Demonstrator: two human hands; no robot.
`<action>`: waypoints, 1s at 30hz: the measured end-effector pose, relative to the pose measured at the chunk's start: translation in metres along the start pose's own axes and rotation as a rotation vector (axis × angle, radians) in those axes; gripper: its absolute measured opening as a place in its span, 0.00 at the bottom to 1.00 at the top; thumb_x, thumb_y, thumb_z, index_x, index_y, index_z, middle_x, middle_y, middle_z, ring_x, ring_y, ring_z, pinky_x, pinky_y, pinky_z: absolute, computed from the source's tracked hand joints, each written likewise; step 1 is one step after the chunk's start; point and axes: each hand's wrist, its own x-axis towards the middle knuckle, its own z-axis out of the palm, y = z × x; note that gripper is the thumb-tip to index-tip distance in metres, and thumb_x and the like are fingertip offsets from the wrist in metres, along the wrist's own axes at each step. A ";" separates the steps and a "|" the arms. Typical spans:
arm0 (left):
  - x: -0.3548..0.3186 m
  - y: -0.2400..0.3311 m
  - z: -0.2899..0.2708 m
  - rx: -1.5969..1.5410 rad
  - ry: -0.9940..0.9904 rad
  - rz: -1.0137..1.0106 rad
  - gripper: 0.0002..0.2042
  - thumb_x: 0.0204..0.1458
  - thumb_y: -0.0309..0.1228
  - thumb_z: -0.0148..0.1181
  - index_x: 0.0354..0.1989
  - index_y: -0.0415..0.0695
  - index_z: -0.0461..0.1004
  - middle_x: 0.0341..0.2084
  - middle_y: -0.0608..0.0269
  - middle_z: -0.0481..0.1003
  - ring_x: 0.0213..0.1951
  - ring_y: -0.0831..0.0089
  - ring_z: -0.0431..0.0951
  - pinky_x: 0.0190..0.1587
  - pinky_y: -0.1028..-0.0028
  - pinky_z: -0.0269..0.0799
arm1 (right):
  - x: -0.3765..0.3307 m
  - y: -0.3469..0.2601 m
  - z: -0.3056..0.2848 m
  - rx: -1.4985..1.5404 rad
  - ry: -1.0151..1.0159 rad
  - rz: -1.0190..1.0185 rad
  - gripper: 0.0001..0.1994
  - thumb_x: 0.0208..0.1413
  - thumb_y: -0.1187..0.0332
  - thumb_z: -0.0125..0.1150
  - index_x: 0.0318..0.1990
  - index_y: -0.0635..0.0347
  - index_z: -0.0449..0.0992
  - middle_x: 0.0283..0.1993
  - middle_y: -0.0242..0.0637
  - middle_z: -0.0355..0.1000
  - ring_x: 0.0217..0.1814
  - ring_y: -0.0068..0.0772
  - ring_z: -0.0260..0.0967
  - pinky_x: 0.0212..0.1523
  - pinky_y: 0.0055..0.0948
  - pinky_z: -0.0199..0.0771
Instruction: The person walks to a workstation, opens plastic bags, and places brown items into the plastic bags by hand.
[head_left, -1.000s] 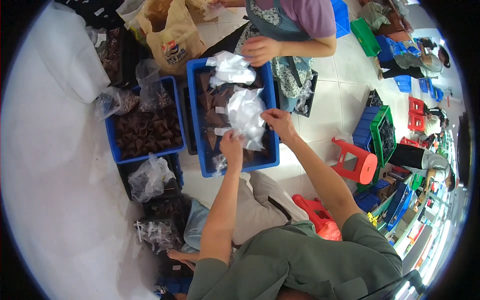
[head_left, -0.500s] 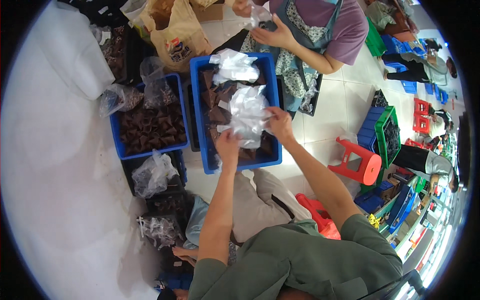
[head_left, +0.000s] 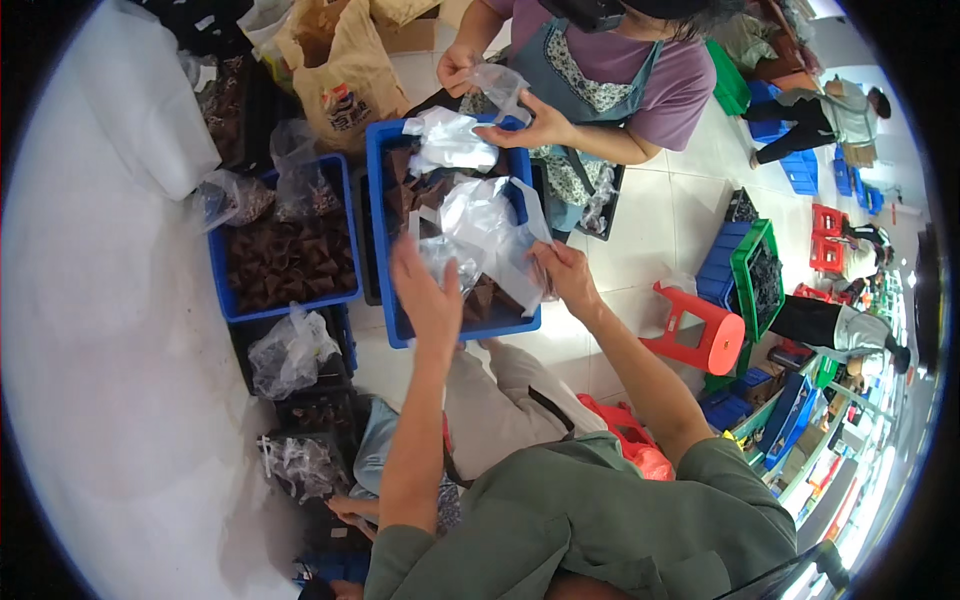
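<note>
A clear plastic bag (head_left: 523,268) spreads over a blue tub (head_left: 510,328), its right edge pinched in my right hand (head_left: 568,278). My left hand (head_left: 430,295), a little blurred, has its fingers spread against the left side of that bag. Beneath lies a stack of shiny plastic bags (head_left: 478,208), and a second stack of bags (head_left: 447,137) sits farther back. Both stacks rest on brown folded pieces (head_left: 400,180) that fill the tub.
Across the tub, a person in an apron (head_left: 600,110) holds another clear bag (head_left: 497,88). To the left stands a blue crate of brown pieces (head_left: 290,260), with a paper bag (head_left: 345,85) behind. A red stool (head_left: 700,328) and green crate (head_left: 762,275) are at right.
The bag has come up off the stack and opened wide. My left hand has let go its pinch and spread out. The person opposite has lowered a clear bag towards the tub.
</note>
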 end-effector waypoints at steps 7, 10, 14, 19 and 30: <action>-0.072 0.044 0.013 -1.118 -0.324 -0.672 0.13 0.56 0.36 0.63 0.43 0.39 0.78 0.33 0.68 0.76 0.35 0.78 0.73 0.42 0.77 0.67 | -0.057 0.021 0.025 0.095 -0.057 0.007 0.18 0.66 0.56 0.51 0.38 0.63 0.78 0.29 0.31 0.75 0.26 0.21 0.70 0.28 0.21 0.69; -0.080 0.021 0.020 -1.255 -0.174 -0.719 0.11 0.60 0.32 0.57 0.44 0.39 0.78 0.33 0.72 0.76 0.34 0.82 0.72 0.41 0.79 0.66 | -0.077 0.025 0.023 0.238 -0.100 0.179 0.16 0.66 0.58 0.51 0.41 0.62 0.78 0.33 0.33 0.77 0.32 0.24 0.73 0.35 0.22 0.72; -0.086 0.010 0.011 -1.062 -0.350 -0.560 0.13 0.62 0.28 0.51 0.53 0.40 0.73 0.34 0.67 0.78 0.30 0.83 0.72 0.35 0.81 0.67 | -0.081 0.050 -0.001 0.168 -0.261 0.197 0.19 0.65 0.55 0.50 0.47 0.64 0.76 0.43 0.38 0.77 0.47 0.30 0.73 0.47 0.31 0.73; -0.090 0.004 -0.008 -1.023 -0.541 -0.443 0.24 0.62 0.24 0.48 0.68 0.50 0.61 0.30 0.66 0.78 0.23 0.84 0.71 0.26 0.82 0.66 | -0.042 0.020 -0.028 0.252 -0.411 0.237 0.26 0.61 0.48 0.53 0.57 0.60 0.71 0.52 0.35 0.75 0.54 0.31 0.71 0.53 0.34 0.69; -0.071 -0.031 -0.006 -0.979 -0.746 -0.678 0.30 0.61 0.31 0.56 0.71 0.47 0.52 0.41 0.57 0.77 0.41 0.71 0.77 0.42 0.74 0.73 | -0.026 0.011 0.018 -0.651 -0.681 -0.222 0.14 0.57 0.59 0.61 0.32 0.63 0.79 0.22 0.32 0.73 0.25 0.23 0.71 0.28 0.26 0.72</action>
